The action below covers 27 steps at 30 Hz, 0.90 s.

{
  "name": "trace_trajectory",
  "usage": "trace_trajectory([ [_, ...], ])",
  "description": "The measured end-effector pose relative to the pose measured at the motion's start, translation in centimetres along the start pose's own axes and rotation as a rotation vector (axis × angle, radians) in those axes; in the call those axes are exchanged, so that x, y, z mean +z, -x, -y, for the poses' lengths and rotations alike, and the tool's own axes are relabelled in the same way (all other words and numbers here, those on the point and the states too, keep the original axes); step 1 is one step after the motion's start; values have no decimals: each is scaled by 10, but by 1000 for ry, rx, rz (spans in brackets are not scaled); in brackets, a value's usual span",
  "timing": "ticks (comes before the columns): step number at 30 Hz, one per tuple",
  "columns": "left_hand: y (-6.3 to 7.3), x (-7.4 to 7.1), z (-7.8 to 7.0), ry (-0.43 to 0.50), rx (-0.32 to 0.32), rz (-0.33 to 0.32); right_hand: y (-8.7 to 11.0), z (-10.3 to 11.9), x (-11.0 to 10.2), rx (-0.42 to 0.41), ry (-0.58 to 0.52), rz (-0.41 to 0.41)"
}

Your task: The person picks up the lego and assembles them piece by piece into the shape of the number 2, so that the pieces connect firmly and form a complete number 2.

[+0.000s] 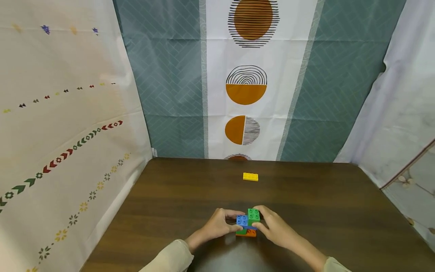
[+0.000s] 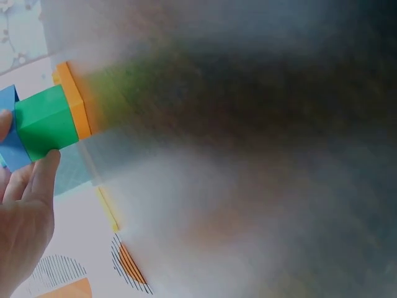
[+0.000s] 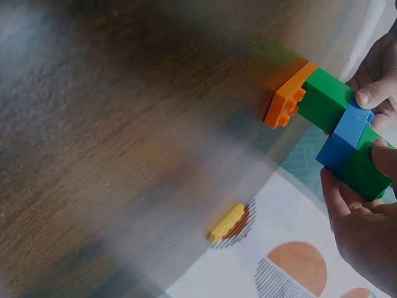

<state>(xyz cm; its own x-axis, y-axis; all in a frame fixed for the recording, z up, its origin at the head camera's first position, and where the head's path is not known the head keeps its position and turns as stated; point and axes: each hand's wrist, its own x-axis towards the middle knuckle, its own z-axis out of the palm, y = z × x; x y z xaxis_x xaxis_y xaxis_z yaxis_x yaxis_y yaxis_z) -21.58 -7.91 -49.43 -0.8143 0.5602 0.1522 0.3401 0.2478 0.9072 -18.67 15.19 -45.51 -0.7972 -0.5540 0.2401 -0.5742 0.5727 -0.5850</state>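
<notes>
A small stack of toy bricks stands at the table's near middle. Its base is a flat orange brick (image 1: 251, 233), with a green brick (image 3: 325, 99) on one end of it. Across that lies a flat blue brick (image 3: 347, 135), and a second green brick (image 1: 253, 215) tops its right end. My left hand (image 1: 219, 223) pinches the stack from the left, thumb at the blue brick and fingertips by the lower green one. From the right, my right hand (image 1: 276, 227) grips the upper green brick between thumb and fingers.
A flat yellow brick (image 1: 250, 176) lies farther back on the dark wooden table (image 1: 190, 189). Patterned cloths hang behind the table (image 1: 170, 94) and along its left (image 1: 68, 132) and right sides (image 1: 397, 124).
</notes>
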Motion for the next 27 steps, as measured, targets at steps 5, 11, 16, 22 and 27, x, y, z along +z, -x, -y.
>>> trace_trajectory([
  [5,0,-1,3,-23,3,4,-1,-2,0,29,-60,41],
  [11,2,2,4,-3,-20,4,2,-7,1,45,-101,51],
  [16,-1,2,3,-6,-3,-3,0,-9,-2,33,-132,36],
  [22,-2,0,2,13,-15,-13,-2,-10,-4,27,-153,31],
  [27,-1,2,2,6,-17,-26,-3,-13,-7,39,-176,36],
])
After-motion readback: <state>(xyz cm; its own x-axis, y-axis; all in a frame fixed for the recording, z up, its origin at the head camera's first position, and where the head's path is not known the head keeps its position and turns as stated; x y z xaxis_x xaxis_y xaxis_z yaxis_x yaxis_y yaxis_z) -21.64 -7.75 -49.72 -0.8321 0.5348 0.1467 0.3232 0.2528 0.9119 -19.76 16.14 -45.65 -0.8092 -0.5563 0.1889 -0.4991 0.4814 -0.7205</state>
